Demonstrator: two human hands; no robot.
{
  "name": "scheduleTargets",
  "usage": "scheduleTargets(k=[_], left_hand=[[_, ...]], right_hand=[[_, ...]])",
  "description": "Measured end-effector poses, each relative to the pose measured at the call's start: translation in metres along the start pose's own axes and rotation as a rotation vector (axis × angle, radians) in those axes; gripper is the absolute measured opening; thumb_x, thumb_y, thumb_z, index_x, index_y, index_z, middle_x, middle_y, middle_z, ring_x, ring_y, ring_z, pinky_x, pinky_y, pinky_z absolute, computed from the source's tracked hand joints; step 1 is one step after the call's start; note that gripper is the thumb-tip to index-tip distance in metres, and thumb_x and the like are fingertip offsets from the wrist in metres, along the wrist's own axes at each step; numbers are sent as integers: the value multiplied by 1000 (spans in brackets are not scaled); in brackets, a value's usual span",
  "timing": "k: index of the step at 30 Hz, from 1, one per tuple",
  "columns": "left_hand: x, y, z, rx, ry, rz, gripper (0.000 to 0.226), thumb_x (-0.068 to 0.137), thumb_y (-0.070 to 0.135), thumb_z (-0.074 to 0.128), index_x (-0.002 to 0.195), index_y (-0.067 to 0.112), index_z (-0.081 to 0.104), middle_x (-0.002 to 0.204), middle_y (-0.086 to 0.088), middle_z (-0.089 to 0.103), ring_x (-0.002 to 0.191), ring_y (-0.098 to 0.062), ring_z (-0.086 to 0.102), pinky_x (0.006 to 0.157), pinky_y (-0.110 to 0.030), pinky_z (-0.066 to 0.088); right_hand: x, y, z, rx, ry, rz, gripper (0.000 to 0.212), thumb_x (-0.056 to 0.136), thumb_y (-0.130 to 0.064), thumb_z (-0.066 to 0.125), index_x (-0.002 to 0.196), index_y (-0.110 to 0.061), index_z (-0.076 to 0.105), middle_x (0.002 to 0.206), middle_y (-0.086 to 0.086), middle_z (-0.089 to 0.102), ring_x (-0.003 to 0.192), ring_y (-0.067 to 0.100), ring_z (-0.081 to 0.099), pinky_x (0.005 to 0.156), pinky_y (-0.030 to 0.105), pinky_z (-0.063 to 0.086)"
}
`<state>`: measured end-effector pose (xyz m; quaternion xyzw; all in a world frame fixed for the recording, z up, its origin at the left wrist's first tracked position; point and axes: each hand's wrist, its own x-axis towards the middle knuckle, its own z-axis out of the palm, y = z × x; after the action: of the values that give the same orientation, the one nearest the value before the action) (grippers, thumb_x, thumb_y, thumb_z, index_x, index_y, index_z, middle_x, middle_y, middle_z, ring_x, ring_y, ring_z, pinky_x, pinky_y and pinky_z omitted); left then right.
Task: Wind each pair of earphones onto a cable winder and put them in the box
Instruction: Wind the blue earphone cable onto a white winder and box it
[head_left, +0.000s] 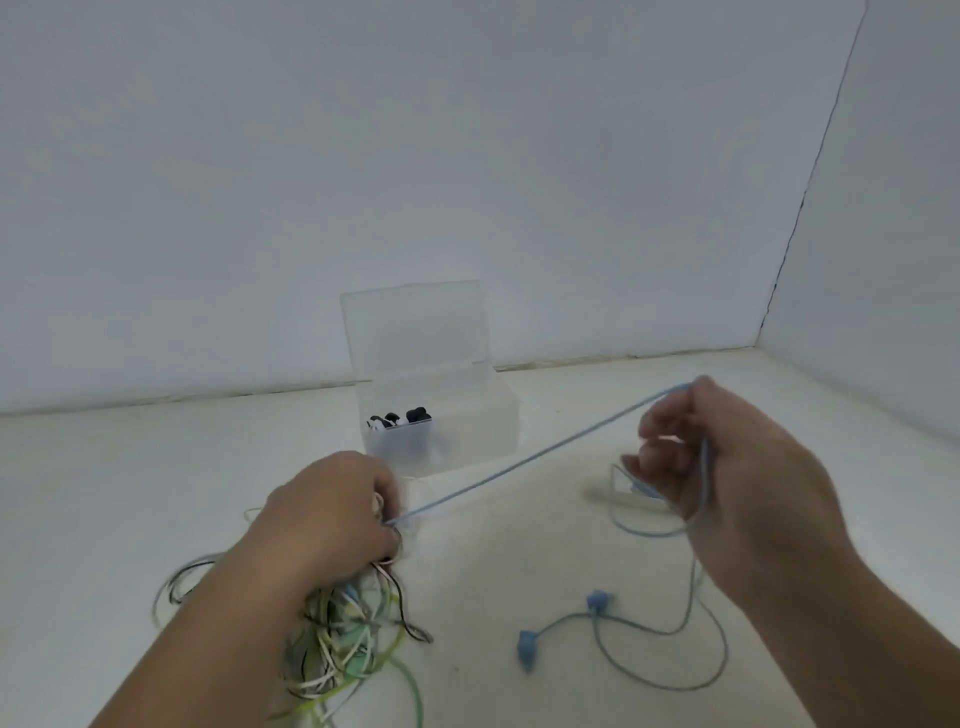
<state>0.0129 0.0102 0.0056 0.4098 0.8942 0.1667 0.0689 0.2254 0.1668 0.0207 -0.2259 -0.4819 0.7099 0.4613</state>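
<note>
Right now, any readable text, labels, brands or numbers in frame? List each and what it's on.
None readable.
The clear box, blue earphones and tangle of cables show no print.
The dark items inside the box are too small and blurred to tell.

Setting: a bare white-walled corner, a plain booth or test station rather than a furnished room. A pale, lightly marked surface (519, 551) lies under both hands. Beyond the left hand (332, 514) rises a blank white back wall (363, 156); right of the right hand (737, 467) a second white wall (893, 260) meets it at a dark seam (808, 182). A clear plastic box (498, 415) stands just beyond the left hand.
</note>
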Motion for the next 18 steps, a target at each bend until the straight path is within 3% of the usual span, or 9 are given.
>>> scheduleTargets(k=[3,5,7,10,12,15,17,18], left_hand=[[4,-6,-5,-72,30,-87,17,63,22,80,68,29,65,77,9,65,70,-13,62,71,-33,56],[5,-8,-5,-98,26,-106,20,62,25,83,73,30,67,80,9,65,69,-12,63,71,-32,55],[6,-9,-5,-107,58,-109,31,61,32,85,86,34,66,93,10,60,78,-11,63,78,-33,55],[10,-9,-3,-127,334,3,46,69,35,83,111,40,65,109,8,52,98,-17,59,87,-36,49],[10,-4,-4,-164,497,150,28,79,30,80,105,36,74,110,12,55,102,-15,55,87,-35,44],[9,3,0,-158,484,319,8,85,26,74,86,33,78,99,18,62,93,-11,58,81,-32,43],[8,5,3,-172,403,331,9,88,28,72,82,34,77,92,17,65,87,-10,61,78,-36,49],[8,5,4,-176,371,326,11,88,31,70,80,32,76,87,14,66,83,-11,61,76,-38,50]], right_hand=[[2,-8,-2,121,27,38,42,105,-24,42,72,-7,63,92,13,75,75,26,73,63,31,60],[2,-7,-3,219,37,43,42,106,-27,39,76,-6,60,96,16,75,86,28,75,66,30,61],[5,-8,-8,309,104,10,41,106,-27,38,78,-6,59,95,18,75,92,29,75,69,31,61],[9,-9,-15,285,167,-4,38,106,-25,40,78,-6,58,89,17,76,91,30,75,66,31,61],[9,-7,-14,68,203,27,36,104,-23,45,76,-6,58,81,13,74,77,29,76,61,32,61],[10,3,-14,-361,235,80,25,95,-14,57,73,-5,65,79,12,69,67,27,70,65,36,57],[7,8,-14,-760,174,68,12,88,-12,67,98,-13,71,94,8,70,85,25,69,81,41,54],[6,11,-13,-958,157,44,35,85,-12,70,119,-18,65,107,4,66,98,23,64,89,40,51]])
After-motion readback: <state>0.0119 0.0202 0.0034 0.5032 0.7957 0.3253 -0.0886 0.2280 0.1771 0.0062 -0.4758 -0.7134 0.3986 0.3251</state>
